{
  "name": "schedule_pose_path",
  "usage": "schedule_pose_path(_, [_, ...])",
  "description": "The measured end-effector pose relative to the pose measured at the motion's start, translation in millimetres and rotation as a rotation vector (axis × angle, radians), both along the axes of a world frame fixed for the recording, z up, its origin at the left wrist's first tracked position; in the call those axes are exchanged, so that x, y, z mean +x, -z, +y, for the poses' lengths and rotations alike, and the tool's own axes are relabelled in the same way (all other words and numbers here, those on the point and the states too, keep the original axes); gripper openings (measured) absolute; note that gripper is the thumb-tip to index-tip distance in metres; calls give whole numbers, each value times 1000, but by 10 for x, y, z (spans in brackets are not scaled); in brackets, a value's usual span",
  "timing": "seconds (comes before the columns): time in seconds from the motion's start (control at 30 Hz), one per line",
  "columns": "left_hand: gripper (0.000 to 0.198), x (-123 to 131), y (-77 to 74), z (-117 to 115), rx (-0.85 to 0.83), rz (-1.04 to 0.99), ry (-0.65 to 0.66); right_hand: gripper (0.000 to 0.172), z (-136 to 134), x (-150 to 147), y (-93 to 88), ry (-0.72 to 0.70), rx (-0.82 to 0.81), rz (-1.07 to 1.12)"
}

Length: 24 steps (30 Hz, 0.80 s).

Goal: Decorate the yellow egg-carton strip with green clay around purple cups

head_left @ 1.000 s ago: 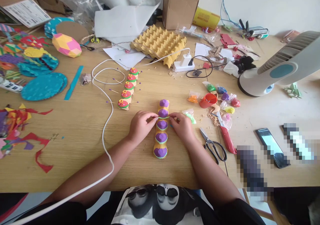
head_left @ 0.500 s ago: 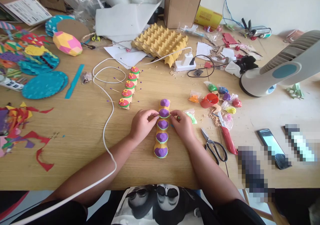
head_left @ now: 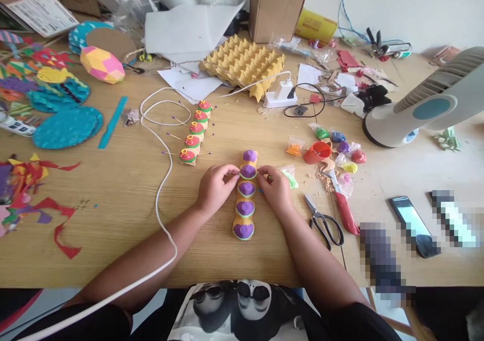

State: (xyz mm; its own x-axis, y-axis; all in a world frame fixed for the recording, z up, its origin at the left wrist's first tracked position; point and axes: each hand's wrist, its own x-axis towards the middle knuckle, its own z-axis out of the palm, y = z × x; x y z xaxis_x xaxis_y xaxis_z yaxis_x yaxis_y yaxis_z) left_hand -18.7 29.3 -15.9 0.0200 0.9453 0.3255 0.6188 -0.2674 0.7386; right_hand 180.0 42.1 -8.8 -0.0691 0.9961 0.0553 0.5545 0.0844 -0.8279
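A strip cut from an egg carton [head_left: 240,196] lies lengthwise in front of me, its row of bumps capped with purple clay. Thin light green clay edges the near side of the lower caps. At the second bump from the far end, a light green clay strip [head_left: 248,177] curves along the near edge of the purple cap. My left hand [head_left: 218,185] pinches its left end between thumb and forefinger. On the opposite side, my right hand [head_left: 275,185] pinches the right end. The fingertips touch the carton's sides. Left of it stands a red and green carton caterpillar [head_left: 195,128] with pins.
Scissors [head_left: 325,222] and a red-handled knife [head_left: 345,210] lie right of my right forearm. Bagged clay [head_left: 348,166] surrounds a red cup [head_left: 316,152]. A white cable [head_left: 158,200] crosses my left forearm. Farther back are an egg tray [head_left: 242,63] and a fan [head_left: 419,104].
Both hands stay at the second bump with hardly any movement. The light green strip now sits slightly closer against the near edge of the purple cap.
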Motion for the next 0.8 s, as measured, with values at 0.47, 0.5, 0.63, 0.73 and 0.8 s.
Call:
schedule_pose_path(0.47, [8, 2, 2, 7, 4, 1, -10, 18, -12, -7, -15, -15, 6, 9])
schedule_pose_path(0.5, [8, 2, 2, 8, 4, 2, -13, 18, -12, -6, -15, -18, 5, 4])
schedule_pose_path(0.63, [7, 3, 3, 13, 4, 5, -18, 17, -14, -6, -11, -23, 17, -9])
schedule_pose_path(0.73, [6, 5, 3, 17, 6, 4, -23, 16, -13, -7, -14, -31, 27, -12])
schedule_pose_path(0.8, [6, 7, -3, 17, 7, 10, -27, 16, -16, -1, -24, -30, 22, -9])
